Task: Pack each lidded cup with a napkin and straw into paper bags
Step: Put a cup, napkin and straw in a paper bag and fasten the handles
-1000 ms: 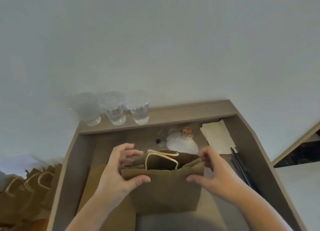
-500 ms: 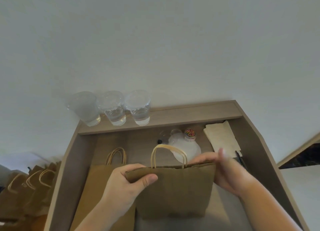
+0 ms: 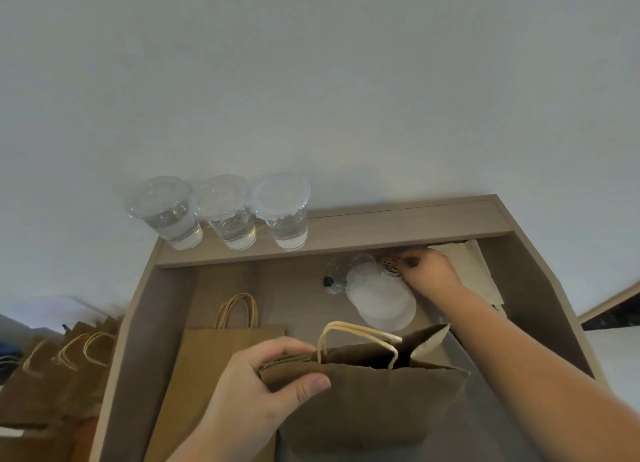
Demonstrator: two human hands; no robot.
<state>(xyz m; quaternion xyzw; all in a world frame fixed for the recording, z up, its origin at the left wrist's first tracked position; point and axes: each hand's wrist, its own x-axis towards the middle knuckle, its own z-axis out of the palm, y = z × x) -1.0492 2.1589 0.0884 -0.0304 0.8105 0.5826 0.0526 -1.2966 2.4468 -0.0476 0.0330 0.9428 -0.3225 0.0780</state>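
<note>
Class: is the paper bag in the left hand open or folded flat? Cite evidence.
Open. The paper bag shows a dark gap between its rims, one side gusset spread; the left hand pinches one corner.

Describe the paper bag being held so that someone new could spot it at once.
Start at the wooden desk with three lidded cups along its back ledge. At its near edge the left hand pinches the rim of a brown paper bag. Unlike the flat bag lying beside it, this one stands upright with its mouth open.
</note>
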